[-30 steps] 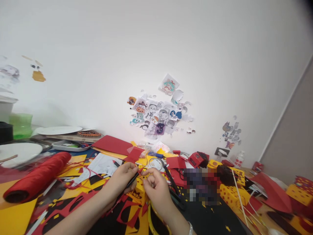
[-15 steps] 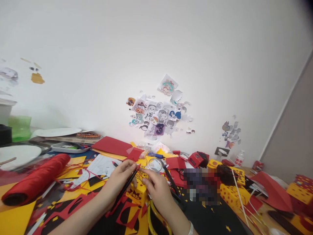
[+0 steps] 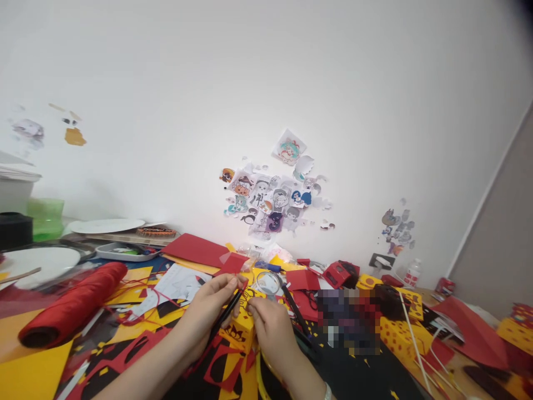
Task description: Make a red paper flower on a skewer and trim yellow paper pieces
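Observation:
A yellow paper box (image 3: 241,330) with dark cut-out patterns stands between my hands. My left hand (image 3: 216,300), on its left, is closed around a slim black stick with a red tip (image 3: 227,314), pen-like, slanting down toward my wrist. My right hand (image 3: 272,328) is curled against the box's right side and top edge, fingers closed on it; its fingertips are partly hidden. Under my right forearm shows the yellow curved handle (image 3: 263,383) of a tool I cannot make out. Red paper with cut-out holes (image 3: 225,369) lies just in front of the box.
A red thread spool (image 3: 75,305) lies at left. A clear tape roll (image 3: 267,283) and a black pen-like tool (image 3: 295,308) are beyond my right hand. Dotted yellow boxes (image 3: 406,336) and thin sticks (image 3: 412,339) stand at right. Paper scraps cover the black mat (image 3: 353,378).
The whole view has shifted slightly, so things appear a little farther right and lower. My right fingers have curled in closer against the box; the left hand keeps its grip on the stick.

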Demonstrator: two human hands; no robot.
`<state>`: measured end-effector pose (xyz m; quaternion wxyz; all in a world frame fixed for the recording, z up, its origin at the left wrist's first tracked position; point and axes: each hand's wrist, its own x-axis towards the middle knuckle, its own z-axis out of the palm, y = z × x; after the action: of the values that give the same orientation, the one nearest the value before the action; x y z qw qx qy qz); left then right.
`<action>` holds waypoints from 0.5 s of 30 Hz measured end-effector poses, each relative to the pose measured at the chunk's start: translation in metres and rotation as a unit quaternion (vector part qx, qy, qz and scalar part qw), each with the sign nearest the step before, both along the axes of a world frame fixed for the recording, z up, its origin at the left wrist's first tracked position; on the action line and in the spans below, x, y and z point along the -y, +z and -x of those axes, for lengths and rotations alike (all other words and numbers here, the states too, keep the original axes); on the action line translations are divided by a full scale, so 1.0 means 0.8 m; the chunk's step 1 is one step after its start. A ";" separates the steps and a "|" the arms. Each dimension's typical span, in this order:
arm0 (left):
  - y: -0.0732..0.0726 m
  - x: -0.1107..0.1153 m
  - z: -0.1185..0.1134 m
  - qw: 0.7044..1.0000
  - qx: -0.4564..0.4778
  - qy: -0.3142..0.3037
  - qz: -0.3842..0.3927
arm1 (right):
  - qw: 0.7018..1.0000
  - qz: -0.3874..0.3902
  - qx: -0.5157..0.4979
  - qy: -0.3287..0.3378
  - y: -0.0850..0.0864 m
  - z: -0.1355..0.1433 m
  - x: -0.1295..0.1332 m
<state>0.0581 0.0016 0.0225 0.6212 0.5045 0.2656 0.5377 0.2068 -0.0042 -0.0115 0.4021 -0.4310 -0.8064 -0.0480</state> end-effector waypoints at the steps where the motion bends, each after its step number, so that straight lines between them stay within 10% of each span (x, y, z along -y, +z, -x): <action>1: 0.001 0.000 0.000 1.000 0.000 -0.003 -0.010 | 1.000 0.009 -0.014 -0.004 -0.002 0.001 -0.002; 15: 0.018 0.008 0.007 0.974 -0.131 0.052 -0.179 | 0.961 0.139 -0.229 0.068 0.009 -0.002 -0.006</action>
<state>0.0522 -0.0051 0.0371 0.4517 0.6591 0.2696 0.5374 0.2083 0.0006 -0.0043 0.5141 -0.4260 -0.7192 0.1922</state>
